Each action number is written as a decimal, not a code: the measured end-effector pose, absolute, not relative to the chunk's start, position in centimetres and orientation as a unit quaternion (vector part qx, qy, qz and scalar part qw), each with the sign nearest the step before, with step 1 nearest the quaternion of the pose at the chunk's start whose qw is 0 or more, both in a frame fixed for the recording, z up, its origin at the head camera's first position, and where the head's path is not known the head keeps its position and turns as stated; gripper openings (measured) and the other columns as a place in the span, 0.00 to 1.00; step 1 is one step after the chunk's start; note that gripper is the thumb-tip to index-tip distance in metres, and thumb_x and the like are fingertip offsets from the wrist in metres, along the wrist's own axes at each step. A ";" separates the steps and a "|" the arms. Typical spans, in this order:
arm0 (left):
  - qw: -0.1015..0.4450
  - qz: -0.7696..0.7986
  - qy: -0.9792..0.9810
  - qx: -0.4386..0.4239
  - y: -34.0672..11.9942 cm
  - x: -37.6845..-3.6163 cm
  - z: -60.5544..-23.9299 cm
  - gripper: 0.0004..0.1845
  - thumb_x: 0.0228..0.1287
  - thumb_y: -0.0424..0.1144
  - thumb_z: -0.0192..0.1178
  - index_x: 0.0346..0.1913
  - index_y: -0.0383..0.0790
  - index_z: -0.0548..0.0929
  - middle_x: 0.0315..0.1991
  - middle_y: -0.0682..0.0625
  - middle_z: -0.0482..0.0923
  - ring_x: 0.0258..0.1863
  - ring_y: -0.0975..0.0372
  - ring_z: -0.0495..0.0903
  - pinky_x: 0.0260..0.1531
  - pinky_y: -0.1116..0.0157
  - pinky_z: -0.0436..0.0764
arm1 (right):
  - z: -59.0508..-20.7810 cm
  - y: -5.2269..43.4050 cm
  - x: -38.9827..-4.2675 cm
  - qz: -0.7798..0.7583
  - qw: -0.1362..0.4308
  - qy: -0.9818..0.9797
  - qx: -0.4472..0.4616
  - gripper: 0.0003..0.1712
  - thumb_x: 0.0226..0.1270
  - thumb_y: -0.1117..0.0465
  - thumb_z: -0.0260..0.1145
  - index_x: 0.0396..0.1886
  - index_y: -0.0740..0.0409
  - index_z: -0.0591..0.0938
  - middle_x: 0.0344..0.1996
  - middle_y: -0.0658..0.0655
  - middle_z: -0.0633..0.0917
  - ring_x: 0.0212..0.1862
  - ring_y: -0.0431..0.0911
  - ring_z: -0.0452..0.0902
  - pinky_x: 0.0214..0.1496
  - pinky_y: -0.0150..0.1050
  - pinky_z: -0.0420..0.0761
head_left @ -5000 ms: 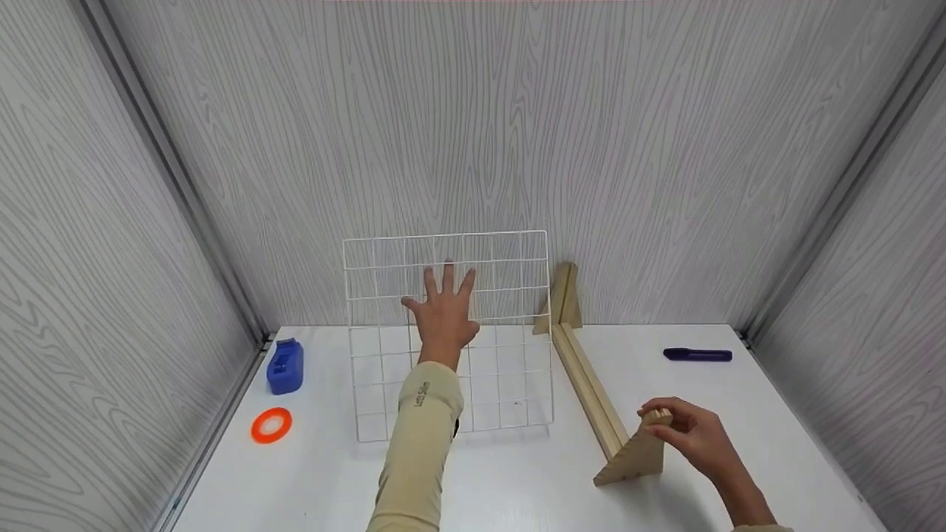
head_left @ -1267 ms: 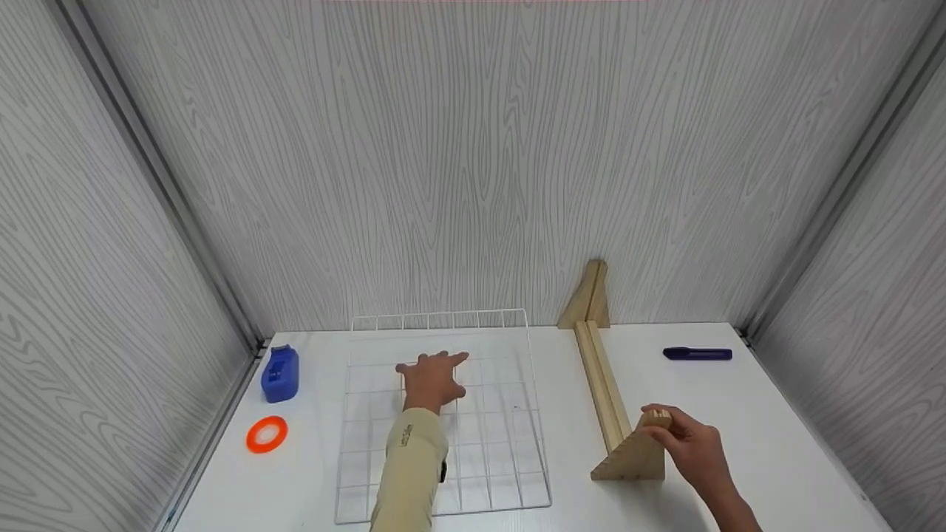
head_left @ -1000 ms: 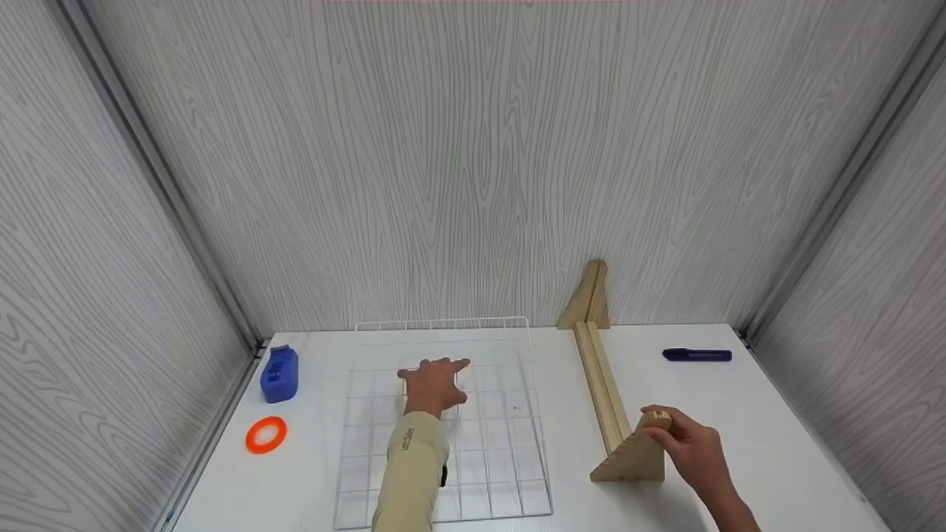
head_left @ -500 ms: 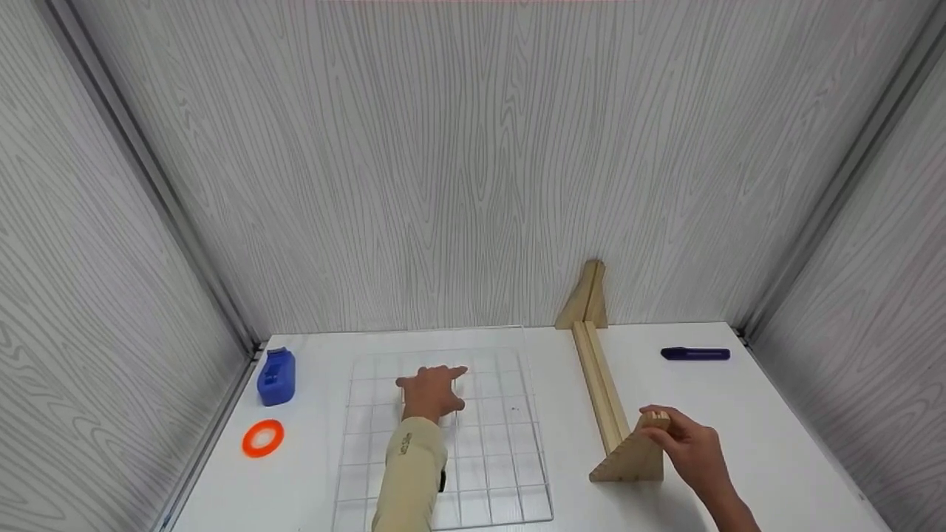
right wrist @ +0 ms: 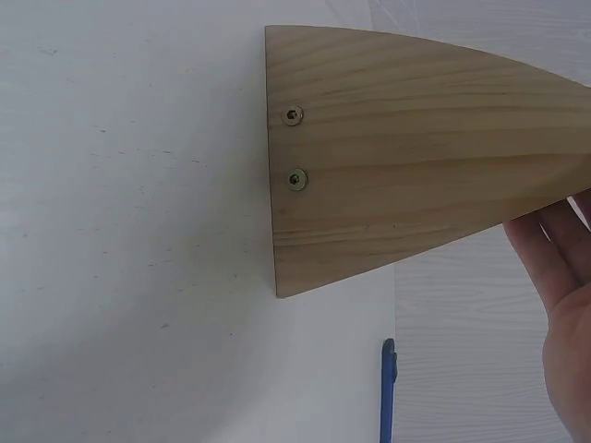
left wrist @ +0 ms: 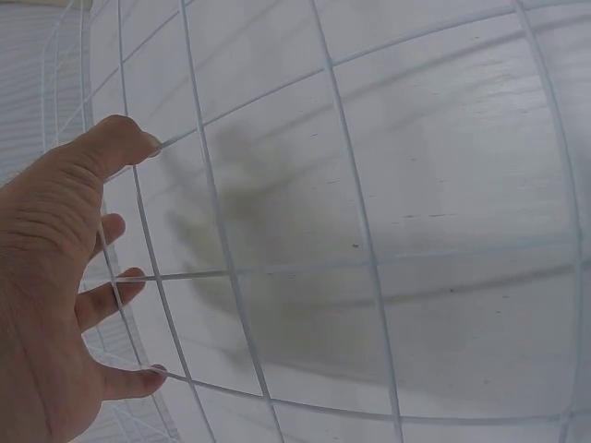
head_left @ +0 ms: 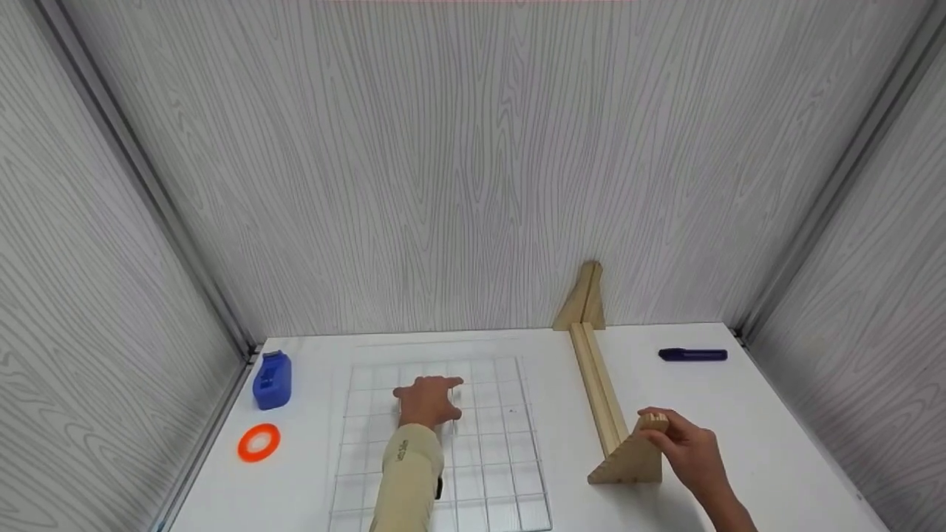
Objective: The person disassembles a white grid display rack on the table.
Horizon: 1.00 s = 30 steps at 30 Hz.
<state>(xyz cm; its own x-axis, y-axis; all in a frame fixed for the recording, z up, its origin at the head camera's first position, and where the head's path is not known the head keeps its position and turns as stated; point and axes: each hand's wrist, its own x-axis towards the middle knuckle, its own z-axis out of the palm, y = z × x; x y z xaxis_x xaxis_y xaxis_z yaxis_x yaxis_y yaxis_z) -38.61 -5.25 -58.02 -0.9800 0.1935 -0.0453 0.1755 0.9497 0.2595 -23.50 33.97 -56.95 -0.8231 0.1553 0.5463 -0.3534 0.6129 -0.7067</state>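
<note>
A white wire grid panel [head_left: 497,451] lies flat on the white table [head_left: 739,414]. My left hand [head_left: 429,397] rests on its far half with the fingers spread straight; in the left wrist view the fingertips [left wrist: 118,137] touch the wires of the grid [left wrist: 358,231]. To the right stands a wooden stand, a long rail [head_left: 595,388] with a triangular end piece at each end. My right hand [head_left: 676,440] grips the top of the near triangle [head_left: 628,464]. The right wrist view shows that triangle [right wrist: 397,157] with two screws and my fingers [right wrist: 554,277] at its edge.
A purple marker [head_left: 692,355] lies at the back right. A blue plastic item [head_left: 270,380] and an orange tape ring [head_left: 259,443] sit by the left wall. The far triangle [head_left: 584,299] leans at the back wall. Grey panelled walls close in three sides.
The grid has gone from leaning upright at the back to lying flat on the table, and my left hand came down and nearer with it. My right hand kept its grip.
</note>
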 end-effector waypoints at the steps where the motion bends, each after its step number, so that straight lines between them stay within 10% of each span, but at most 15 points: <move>1: 0.035 0.129 0.987 0.093 -5.2 -38.6 -58.1 0.33 0.51 0.48 0.76 0.64 0.65 0.81 0.62 0.51 0.83 0.60 0.45 0.81 0.55 0.24 0.67 | -57.1 34.1 -23.5 0.435 0.292 -0.850 0.056 0.19 0.52 0.76 0.75 0.43 0.57 0.89 0.33 0.39 0.89 0.35 0.22 0.83 0.31 0.19 0.80; 13: 0.046 0.149 0.984 0.090 -5.1 -38.5 -58.7 0.31 0.50 0.47 0.77 0.61 0.64 0.84 0.62 0.48 0.83 0.58 0.45 0.82 0.54 0.24 0.68 | -57.5 34.8 -23.8 0.449 0.273 -0.849 0.056 0.17 0.55 0.70 0.76 0.44 0.52 0.90 0.36 0.40 0.90 0.36 0.30 0.87 0.33 0.20 0.82; 21: 0.053 0.154 0.983 0.080 -5.4 -38.3 -59.7 0.30 0.50 0.46 0.77 0.60 0.64 0.85 0.62 0.48 0.83 0.58 0.44 0.83 0.53 0.25 0.70 | -55.8 33.4 -22.9 0.449 0.282 -0.845 0.066 0.16 0.55 0.75 0.74 0.44 0.60 0.89 0.38 0.58 0.92 0.38 0.26 0.86 0.34 0.19 0.82; 30: 0.044 0.154 0.983 0.086 -5.2 -38.3 -60.7 0.29 0.48 0.46 0.78 0.58 0.62 0.86 0.60 0.49 0.84 0.58 0.46 0.83 0.52 0.27 0.72 | -55.1 33.0 -22.4 0.453 0.283 -0.842 0.072 0.14 0.55 0.72 0.74 0.43 0.60 0.89 0.38 0.38 0.89 0.37 0.27 0.86 0.34 0.19 0.81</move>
<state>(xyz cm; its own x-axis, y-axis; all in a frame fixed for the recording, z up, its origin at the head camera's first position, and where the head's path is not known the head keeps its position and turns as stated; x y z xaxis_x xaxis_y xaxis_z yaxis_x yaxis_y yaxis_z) -38.34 -5.17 -60.68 -0.9813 0.1827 -0.0606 0.1554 0.9379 0.3103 -22.41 33.01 -55.15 -0.8289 0.1358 0.5426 -0.3782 0.5786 -0.7226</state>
